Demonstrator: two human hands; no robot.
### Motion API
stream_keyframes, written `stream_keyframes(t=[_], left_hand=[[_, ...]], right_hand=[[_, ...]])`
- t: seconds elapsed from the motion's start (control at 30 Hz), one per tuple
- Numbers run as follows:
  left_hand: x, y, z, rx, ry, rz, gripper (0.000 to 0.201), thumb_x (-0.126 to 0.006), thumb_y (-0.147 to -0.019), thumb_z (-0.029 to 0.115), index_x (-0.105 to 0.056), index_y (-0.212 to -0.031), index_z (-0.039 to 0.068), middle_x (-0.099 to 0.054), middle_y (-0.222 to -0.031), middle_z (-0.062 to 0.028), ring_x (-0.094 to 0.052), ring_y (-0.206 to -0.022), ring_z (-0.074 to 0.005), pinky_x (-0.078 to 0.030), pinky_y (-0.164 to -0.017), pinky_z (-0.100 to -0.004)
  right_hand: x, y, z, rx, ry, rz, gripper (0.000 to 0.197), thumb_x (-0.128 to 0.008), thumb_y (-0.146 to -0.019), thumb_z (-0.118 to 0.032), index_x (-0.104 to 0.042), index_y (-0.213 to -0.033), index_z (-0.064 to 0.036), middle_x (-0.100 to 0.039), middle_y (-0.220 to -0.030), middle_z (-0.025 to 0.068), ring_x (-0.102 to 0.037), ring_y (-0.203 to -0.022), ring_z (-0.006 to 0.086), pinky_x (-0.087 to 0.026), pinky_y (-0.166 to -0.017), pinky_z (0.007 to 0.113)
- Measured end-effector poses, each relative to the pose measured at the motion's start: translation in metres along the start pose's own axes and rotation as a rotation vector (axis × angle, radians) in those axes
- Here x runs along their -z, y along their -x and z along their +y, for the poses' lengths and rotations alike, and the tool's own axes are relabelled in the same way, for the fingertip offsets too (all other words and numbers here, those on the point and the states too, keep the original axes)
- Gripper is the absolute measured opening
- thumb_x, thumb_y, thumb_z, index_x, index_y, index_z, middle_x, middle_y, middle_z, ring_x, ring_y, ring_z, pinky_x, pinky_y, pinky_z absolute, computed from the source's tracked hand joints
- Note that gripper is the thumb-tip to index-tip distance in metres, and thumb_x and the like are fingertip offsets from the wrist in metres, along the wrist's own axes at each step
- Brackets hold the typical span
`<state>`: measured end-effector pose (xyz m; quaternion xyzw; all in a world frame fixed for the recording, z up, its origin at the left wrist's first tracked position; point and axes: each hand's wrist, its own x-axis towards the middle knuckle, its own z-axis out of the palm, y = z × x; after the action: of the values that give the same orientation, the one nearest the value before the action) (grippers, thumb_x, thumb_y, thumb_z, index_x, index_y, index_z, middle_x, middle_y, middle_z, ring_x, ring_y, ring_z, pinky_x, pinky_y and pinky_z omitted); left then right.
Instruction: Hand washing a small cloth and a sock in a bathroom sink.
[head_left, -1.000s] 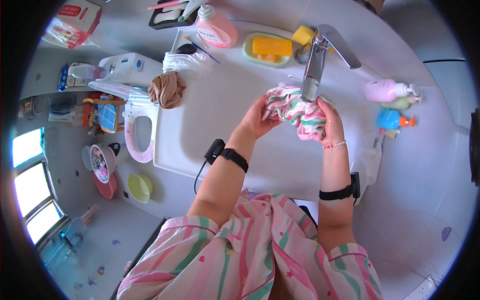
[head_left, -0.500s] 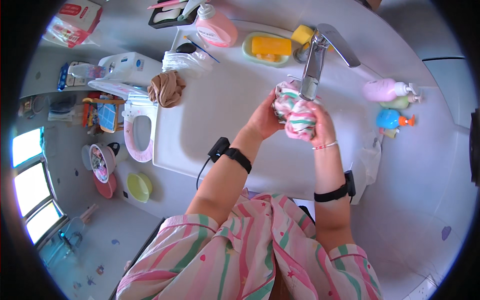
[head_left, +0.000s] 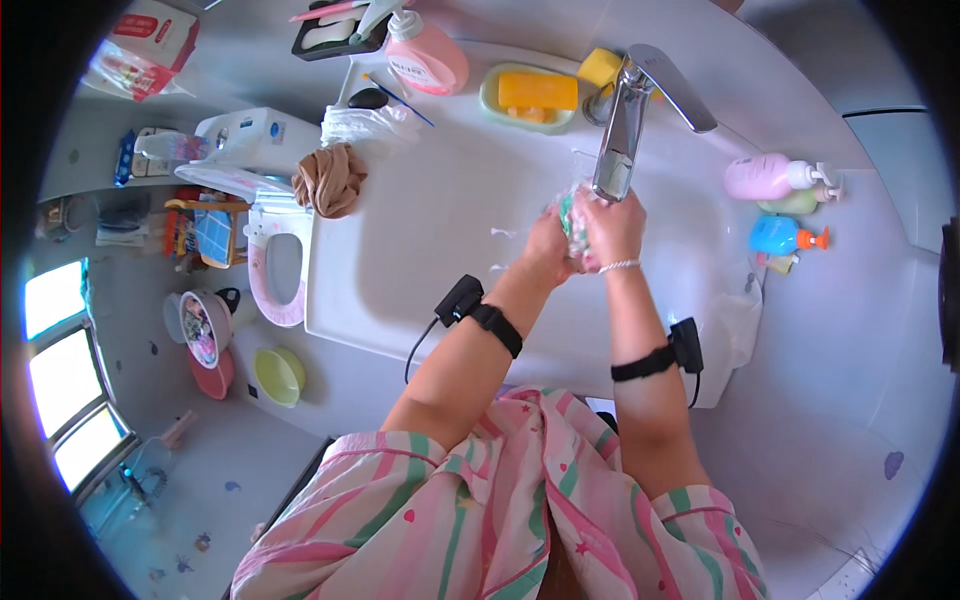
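A bunched wet cloth (head_left: 577, 226) with pink, white and green stripes is squeezed between my two hands over the white sink (head_left: 420, 260). My left hand (head_left: 547, 243) is closed round its left side. From the right, my right hand (head_left: 617, 226) presses on it, fingers folded over and largely covering it. Just above the right hand is the spout of the chrome faucet (head_left: 622, 130). White splashes or suds (head_left: 503, 233) show against the basin left of the cloth. Whether water is running is hard to make out.
Behind the basin stand a pink pump bottle (head_left: 428, 58) and a soap dish (head_left: 520, 115) with yellow soap. A brown cloth (head_left: 330, 181) lies on the left rim. Purple (head_left: 765, 178) and blue bottles (head_left: 778, 236) are at the right. A toilet (head_left: 272, 265) stands farther left.
My hands have come closer together and compressed the cloth, which is now mostly covered. The right hand moved left and turned over it. White splashes have appeared in the basin.
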<state>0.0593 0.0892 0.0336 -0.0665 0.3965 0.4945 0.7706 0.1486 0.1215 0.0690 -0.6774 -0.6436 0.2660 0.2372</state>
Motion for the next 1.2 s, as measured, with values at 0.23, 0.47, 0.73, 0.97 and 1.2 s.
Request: stream_keyframes(t=[0.23,0.47,0.73,0.97,1.2], left_hand=[[0.015,0.026,0.055,-0.088,0.314,-0.387,0.049,-0.042,-0.098,0.031,-0.043,-0.135,-0.002,-0.057,-0.125,-0.0157,-0.055,-0.119,-0.0295,-0.045,-0.103,-0.0445],[0.029,0.015,0.067,-0.234,-0.285,-0.062,0.034,-0.056,-0.098,0.017,-0.051,-0.126,-0.001,-0.061,-0.111,-0.0098,-0.062,-0.100,-0.0204,-0.053,-0.088,-0.0349],[0.021,0.015,0.051,-0.091,-0.302,0.073,0.043,-0.055,-0.098,0.037,-0.052,-0.127,0.005,-0.064,-0.102,-0.0071,-0.064,-0.093,-0.0195,-0.054,-0.086,-0.0368],[0.021,-0.007,0.040,0.280,0.292,-0.515,0.054,-0.043,-0.100,0.048,-0.044,-0.140,0.012,-0.064,-0.106,-0.0176,-0.065,-0.099,-0.0338,-0.053,-0.091,-0.0455],[0.057,-0.041,-0.018,-0.022,0.647,-0.442,0.042,-0.053,-0.099,0.030,-0.048,-0.136,0.010,-0.065,-0.104,-0.0126,-0.066,-0.089,-0.0258,-0.057,-0.075,-0.0406]], right_hand=[[0.005,0.008,0.042,-0.480,-0.984,-0.371,0.050,-0.075,-0.084,-0.028,-0.059,-0.119,0.0032,-0.067,-0.103,0.0036,-0.062,-0.092,0.0122,-0.051,-0.079,0.029],[0.034,0.019,0.049,-0.393,-0.781,-0.347,0.043,-0.072,-0.081,-0.006,-0.060,-0.121,0.0031,-0.067,-0.101,0.0065,-0.064,-0.080,0.0144,-0.054,-0.067,0.029],[0.044,0.014,-0.003,-0.344,-1.287,-0.160,0.057,-0.064,-0.082,0.003,-0.049,-0.136,-0.0043,-0.064,-0.112,0.0081,-0.064,-0.090,0.0163,-0.055,-0.077,0.030],[0.020,0.069,-0.027,0.263,-0.443,-0.234,0.043,-0.074,-0.067,0.002,-0.059,-0.106,-0.0053,-0.062,-0.108,0.0106,-0.061,-0.100,0.0301,-0.050,-0.086,0.039],[-0.004,0.023,-0.027,0.029,-0.211,-0.114,0.033,-0.075,-0.072,-0.014,-0.063,-0.101,-0.0024,-0.067,-0.096,0.0149,-0.066,-0.084,0.0310,-0.052,-0.073,0.041]])
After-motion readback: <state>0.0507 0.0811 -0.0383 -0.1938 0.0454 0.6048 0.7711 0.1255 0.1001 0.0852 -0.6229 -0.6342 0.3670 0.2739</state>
